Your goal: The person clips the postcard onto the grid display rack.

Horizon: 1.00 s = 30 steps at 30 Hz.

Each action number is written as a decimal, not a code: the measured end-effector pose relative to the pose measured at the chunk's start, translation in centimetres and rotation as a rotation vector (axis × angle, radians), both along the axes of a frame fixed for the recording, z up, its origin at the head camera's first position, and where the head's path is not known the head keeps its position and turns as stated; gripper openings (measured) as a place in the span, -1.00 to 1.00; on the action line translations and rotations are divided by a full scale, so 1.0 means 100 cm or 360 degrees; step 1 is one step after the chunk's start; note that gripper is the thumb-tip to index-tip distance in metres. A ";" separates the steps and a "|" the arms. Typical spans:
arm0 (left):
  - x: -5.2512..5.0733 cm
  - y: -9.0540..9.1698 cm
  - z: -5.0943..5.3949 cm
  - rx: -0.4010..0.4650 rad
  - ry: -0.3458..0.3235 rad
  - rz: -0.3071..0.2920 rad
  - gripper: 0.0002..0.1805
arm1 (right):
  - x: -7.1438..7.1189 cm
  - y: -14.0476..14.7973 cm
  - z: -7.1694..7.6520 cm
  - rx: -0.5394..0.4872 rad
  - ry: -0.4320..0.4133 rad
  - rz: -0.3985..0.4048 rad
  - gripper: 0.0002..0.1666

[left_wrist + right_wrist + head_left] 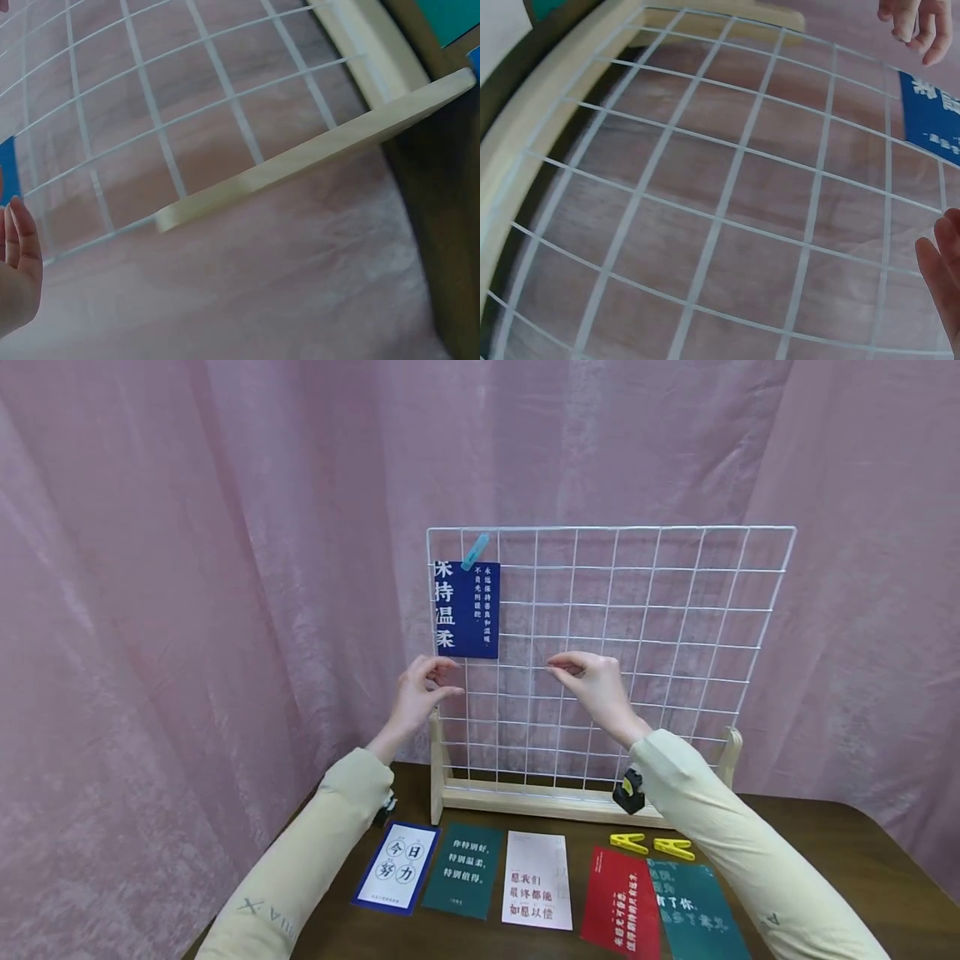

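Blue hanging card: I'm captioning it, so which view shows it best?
The head view: it frames the whole blue card, lettering upright. The left wrist view shows only an edge sliver; the right wrist view, a cropped part.

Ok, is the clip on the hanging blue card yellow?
No, the clip at the top edge of the blue card is light blue.

On my head view, a dark blue card (468, 614) hangs at the upper left of a white wire grid (604, 639), large white characters down its left side, smaller columns right. I see a light-blue clip (475, 552) slanting across its top edge. The grid stands upright.
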<state>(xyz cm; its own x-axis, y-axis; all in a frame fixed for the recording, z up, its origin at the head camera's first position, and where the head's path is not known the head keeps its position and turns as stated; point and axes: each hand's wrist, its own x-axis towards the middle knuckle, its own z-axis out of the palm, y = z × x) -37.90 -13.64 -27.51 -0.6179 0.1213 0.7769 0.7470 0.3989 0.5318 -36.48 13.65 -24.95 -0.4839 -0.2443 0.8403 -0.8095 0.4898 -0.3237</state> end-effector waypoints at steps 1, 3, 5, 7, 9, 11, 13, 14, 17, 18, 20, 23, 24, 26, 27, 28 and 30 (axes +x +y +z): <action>0.001 0.000 -0.004 0.0000 -0.0021 -0.0011 -0.65 | 0.001 0.001 -0.003 -0.0010 -0.0015 -0.0001 -0.87; 0.002 0.000 -0.011 -0.0003 -0.0062 -0.0031 -0.66 | 0.002 0.002 -0.010 -0.0024 -0.0035 -0.0003 -0.88; 0.004 -0.001 -0.019 -0.0004 -0.0092 -0.0043 -0.66 | 0.004 0.004 -0.017 -0.0024 -0.0037 -0.0012 -0.89; 0.006 -0.002 -0.027 -0.0002 -0.0118 -0.0056 -0.67 | 0.005 0.006 -0.024 -0.0011 -0.0048 -0.0028 -0.89; 0.009 -0.005 -0.035 -0.0012 -0.0150 -0.0060 -0.67 | 0.006 0.008 -0.031 0.0006 -0.0073 -0.0052 -0.90; 0.010 -0.007 -0.044 -0.0018 -0.0192 -0.0066 -0.68 | 0.006 0.010 -0.038 0.0015 -0.0102 -0.0090 -0.90; 0.011 -0.010 -0.051 -0.0028 -0.0227 -0.0074 -0.69 | 0.007 0.012 -0.043 0.0022 -0.0134 -0.0124 -0.91; 0.012 -0.011 -0.054 -0.0030 -0.0238 -0.0084 -0.69 | 0.007 0.013 -0.046 0.0026 -0.0147 -0.0133 -0.91; 0.011 -0.015 -0.062 -0.0026 -0.0247 -0.0124 -0.70 | 0.008 0.017 -0.052 0.0050 -0.0192 -0.0154 -0.91; 0.011 -0.017 -0.065 -0.0026 -0.0251 -0.0137 -0.70 | 0.009 0.018 -0.055 0.0059 -0.0213 -0.0156 -0.91; 0.012 -0.020 -0.070 -0.0033 -0.0251 -0.0148 -0.71 | 0.012 0.021 -0.060 0.0066 -0.0263 -0.0156 -0.91; 0.014 -0.025 -0.079 -0.0049 -0.0224 -0.0148 -0.73 | 0.016 0.027 -0.070 0.0070 -0.0341 -0.0149 -0.90; 0.016 -0.027 -0.082 -0.0054 -0.0221 -0.0151 -0.73 | 0.017 0.029 -0.074 0.0070 -0.0359 -0.0147 -0.91; 0.022 -0.030 -0.084 -0.0070 -0.0246 -0.0123 -0.74 | 0.019 0.033 -0.082 0.0079 -0.0383 -0.0149 -0.91; 0.023 -0.032 -0.087 -0.0076 -0.0252 -0.0108 -0.75 | 0.019 0.035 -0.086 0.0087 -0.0387 -0.0150 -0.92; 0.023 -0.034 -0.090 -0.0081 -0.0271 -0.0089 -0.75 | 0.020 0.037 -0.089 0.0097 -0.0393 -0.0157 -0.92; 0.022 -0.040 -0.096 -0.0086 -0.0343 -0.0050 -0.74 | 0.023 0.042 -0.094 0.0115 -0.0410 -0.0174 -0.93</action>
